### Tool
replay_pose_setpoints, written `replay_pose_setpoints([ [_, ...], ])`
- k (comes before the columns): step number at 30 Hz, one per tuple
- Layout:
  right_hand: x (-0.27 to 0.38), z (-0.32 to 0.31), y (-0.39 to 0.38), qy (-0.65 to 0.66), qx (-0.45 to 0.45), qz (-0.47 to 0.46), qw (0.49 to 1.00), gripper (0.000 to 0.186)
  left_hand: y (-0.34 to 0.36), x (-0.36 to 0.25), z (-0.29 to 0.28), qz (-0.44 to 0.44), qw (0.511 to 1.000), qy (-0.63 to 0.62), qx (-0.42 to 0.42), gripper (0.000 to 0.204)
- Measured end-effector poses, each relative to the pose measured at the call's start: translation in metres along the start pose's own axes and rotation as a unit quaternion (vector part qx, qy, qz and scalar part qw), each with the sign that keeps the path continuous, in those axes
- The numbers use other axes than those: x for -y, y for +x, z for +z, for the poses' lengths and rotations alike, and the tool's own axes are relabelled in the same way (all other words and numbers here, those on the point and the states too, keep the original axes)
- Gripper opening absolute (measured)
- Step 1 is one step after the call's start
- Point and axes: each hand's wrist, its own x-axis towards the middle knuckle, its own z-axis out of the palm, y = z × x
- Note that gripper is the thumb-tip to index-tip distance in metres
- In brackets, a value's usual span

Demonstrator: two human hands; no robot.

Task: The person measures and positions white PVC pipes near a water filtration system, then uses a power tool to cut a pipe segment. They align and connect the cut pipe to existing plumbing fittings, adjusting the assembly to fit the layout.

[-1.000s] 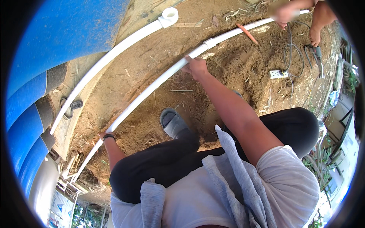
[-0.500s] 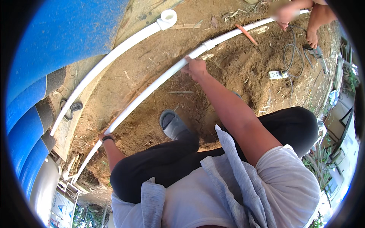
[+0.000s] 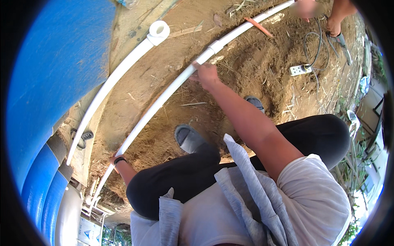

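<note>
A long white plastic pipe [image 3: 162,99] runs diagonally over the soil in front of me. My right hand [image 3: 206,75] grips it just below a white coupling [image 3: 215,46], fingers around the far side. Farther down to the left, my left hand [image 3: 116,159], with a dark wristband, is closed around the same pipe; its fingers are partly hidden. A second white pipe [image 3: 107,85] with a round-mouthed fitting [image 3: 159,32] lies to the left, touched by neither hand. An orange strip [image 3: 259,27] crosses the held pipe beyond the coupling.
Another person's hand [image 3: 334,26] is on a grey corded tool [image 3: 344,50] at the upper right. Near it lie a white power strip [image 3: 300,70] and looped cable. Large blue drums [image 3: 61,61] stand at the left, with a dark sandal [image 3: 83,138] beside them.
The view has shifted, so most things sit slightly lower and left. Both my hands keep their hold on the pipe. The other person's hand, earlier by the grey tool, is now on it.
</note>
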Motion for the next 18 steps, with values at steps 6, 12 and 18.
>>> replay_pose_setpoints([
  [6,0.003,0.000,0.004,0.014,-0.006,-0.010,1.000,0.032,0.009,-0.015,0.008,0.013,0.998,0.053,0.029,0.029],
  [12,-0.008,-0.002,0.015,0.023,-0.015,-0.030,0.999,0.034,0.033,-0.016,0.006,0.018,0.995,0.090,0.033,0.028],
  [18,-0.013,0.000,0.020,0.039,-0.021,-0.042,0.998,0.035,0.061,-0.022,-0.012,0.035,0.997,0.037,0.060,0.027],
])
